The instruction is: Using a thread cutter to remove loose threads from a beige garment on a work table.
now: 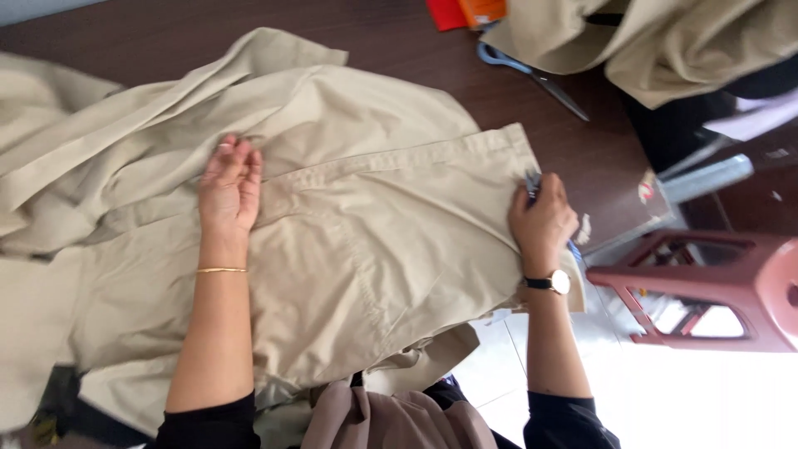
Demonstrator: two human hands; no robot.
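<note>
left hand flat on beige garment; right hand gripping small snips.

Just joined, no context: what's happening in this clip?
A person leans over a dark table with beige trousers spread across it. The left hand presses flat on the cloth near a seam. The right hand is at the waistband edge, fingers closed on a small tool, too hidden to identify. Scissors lie further up the table, more beige fabric piled beyond them. A red stool stands to the right.
</note>
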